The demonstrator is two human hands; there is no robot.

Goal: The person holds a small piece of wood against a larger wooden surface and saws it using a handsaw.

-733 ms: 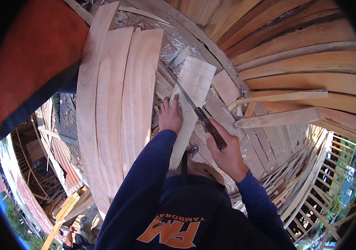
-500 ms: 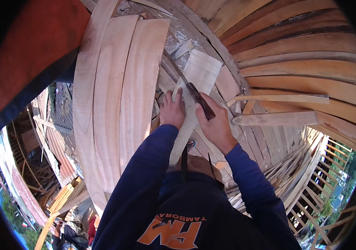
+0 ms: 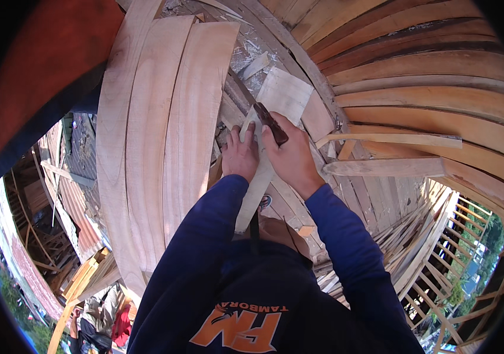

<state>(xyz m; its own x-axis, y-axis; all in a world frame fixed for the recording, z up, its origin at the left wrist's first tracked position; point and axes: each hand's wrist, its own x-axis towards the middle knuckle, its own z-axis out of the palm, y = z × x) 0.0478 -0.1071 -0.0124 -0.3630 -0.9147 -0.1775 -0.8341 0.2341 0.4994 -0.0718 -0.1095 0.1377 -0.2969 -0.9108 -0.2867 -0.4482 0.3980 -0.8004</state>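
Head view: right hand (image 3: 292,158) grip clenched around dark tool handle (image 3: 271,123); left hand (image 3: 240,155) flat on plank (image 3: 275,112).

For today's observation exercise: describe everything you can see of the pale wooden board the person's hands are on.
The pale wooden board is a flat, light, unfinished plank, broad and square-cut at its far end and running narrow toward the person. It lies slanted over curved planks. The left hand presses flat on its left side. The right hand grips a dark-handled tool lying on the board's face; its working end is hidden.
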